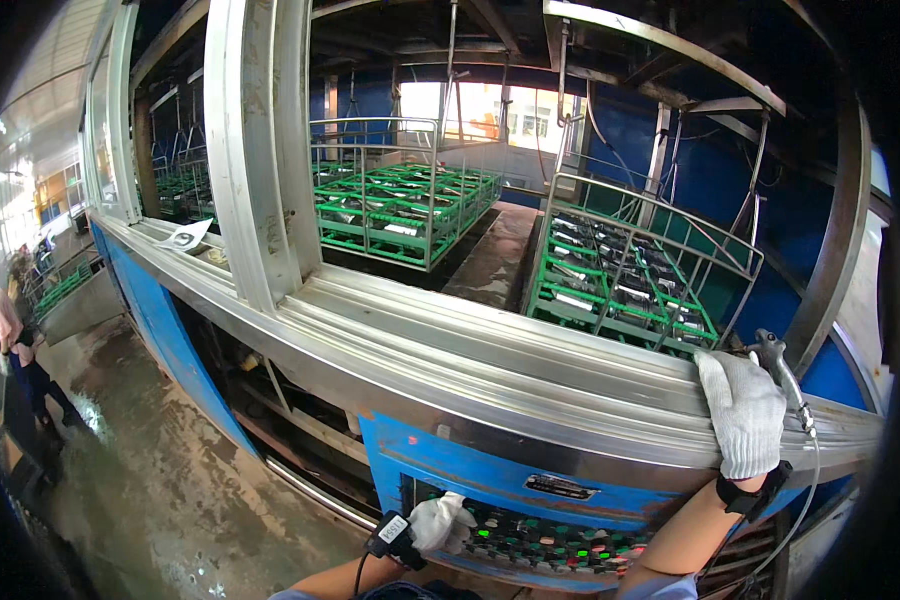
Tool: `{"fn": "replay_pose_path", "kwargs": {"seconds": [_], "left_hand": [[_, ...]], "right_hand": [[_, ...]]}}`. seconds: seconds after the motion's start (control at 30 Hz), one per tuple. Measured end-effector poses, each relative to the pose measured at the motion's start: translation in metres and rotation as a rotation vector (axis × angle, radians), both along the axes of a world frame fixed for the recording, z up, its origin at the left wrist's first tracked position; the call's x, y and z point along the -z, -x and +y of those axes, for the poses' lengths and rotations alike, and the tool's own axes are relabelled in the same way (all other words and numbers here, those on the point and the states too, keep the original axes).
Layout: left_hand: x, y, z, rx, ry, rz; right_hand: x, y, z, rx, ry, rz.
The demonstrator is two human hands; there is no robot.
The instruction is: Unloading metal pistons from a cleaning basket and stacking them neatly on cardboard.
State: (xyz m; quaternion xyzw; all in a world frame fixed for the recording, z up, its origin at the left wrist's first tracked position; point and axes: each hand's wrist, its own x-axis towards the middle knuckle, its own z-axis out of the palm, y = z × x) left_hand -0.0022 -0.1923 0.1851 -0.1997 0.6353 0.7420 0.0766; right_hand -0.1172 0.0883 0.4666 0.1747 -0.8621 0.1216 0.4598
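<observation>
The right hand lays its outstretched fingers over the metal ledge, likely for support, just beside a silver hose gun. Below the ledge, the left hand is at the button panel; whether its fingers pinch anything, I can't tell. Beyond the ledge, hanging green racks hold dark and silvery parts, seemingly spaced apart.
</observation>
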Motion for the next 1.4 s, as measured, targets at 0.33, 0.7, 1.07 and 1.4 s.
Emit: {"fn": "replay_pose_path", "kwargs": {"seconds": [0.33, 0.7, 1.07, 1.4], "left_hand": [[0.015, 0.004, 0.000, -0.024, -0.011, 0.027], [0.003, 0.002, 0.003, -0.028, -0.109, 0.030], [0.008, 0.005, 0.007, -0.058, -0.150, -0.019], [0.009, 0.007, -0.001, -0.047, -0.172, -0.030]], "right_hand": [[-0.001, -0.001, -0.001, 0.002, -0.009, 0.011], [-0.004, -0.003, -0.005, 0.002, 0.022, -0.048], [-0.002, -0.002, -0.001, -0.010, 0.008, -0.007], [0.001, 0.003, -0.008, -0.017, -0.007, 0.007]]}}
